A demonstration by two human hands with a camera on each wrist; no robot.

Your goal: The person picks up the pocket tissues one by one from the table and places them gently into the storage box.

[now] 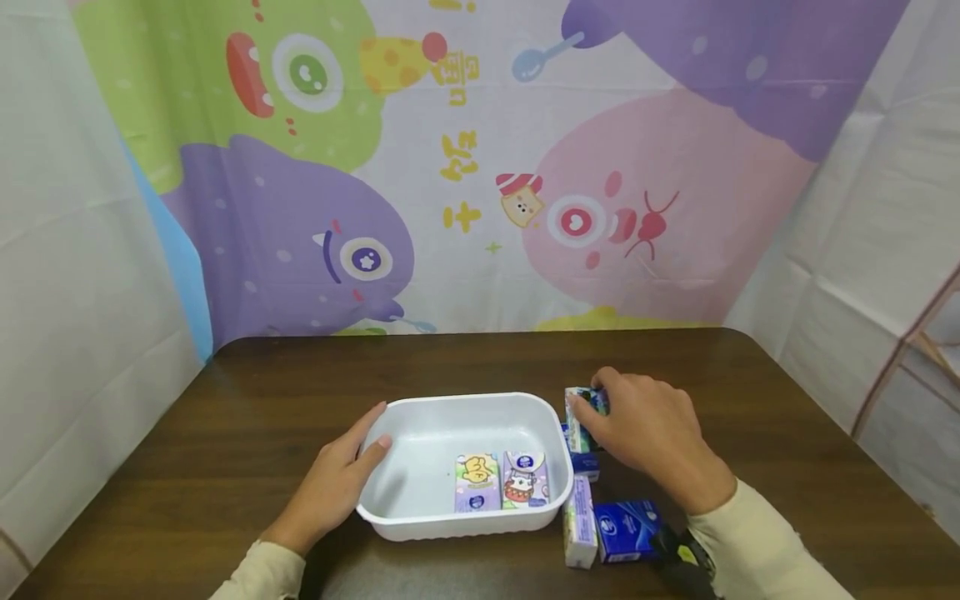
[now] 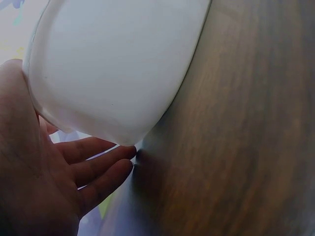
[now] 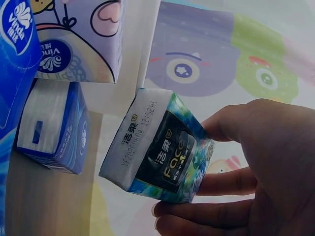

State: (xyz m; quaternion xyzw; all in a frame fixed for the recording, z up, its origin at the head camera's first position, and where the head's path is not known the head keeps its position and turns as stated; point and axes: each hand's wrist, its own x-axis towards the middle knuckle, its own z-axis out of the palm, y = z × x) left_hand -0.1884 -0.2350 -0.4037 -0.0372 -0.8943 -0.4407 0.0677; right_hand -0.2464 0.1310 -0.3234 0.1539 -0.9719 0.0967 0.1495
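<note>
A white plastic tray (image 1: 412, 471) stands on the table. My left hand (image 1: 333, 477) grips its left end, thumb over the rim and fingers along the outside wall, as the left wrist view shows. Two cartoon-printed tissue packs, one yellow and lilac (image 1: 477, 483) and one purple (image 1: 526, 481), lie in the tray's right part. Just outside the tray's far right corner, my right hand (image 1: 652, 433) holds a green-blue tissue pack (image 3: 167, 147) marked "Face" between thumb and fingers. In the right wrist view this pack is tilted.
Beside the tray's right wall are a lilac tissue pack (image 1: 580, 521) on its edge and a blue pack (image 1: 585, 465) partly hidden. A larger blue pack (image 1: 628, 529) sits near my right wrist. A printed cloth (image 1: 465, 275) hangs behind the brown table (image 1: 300, 367).
</note>
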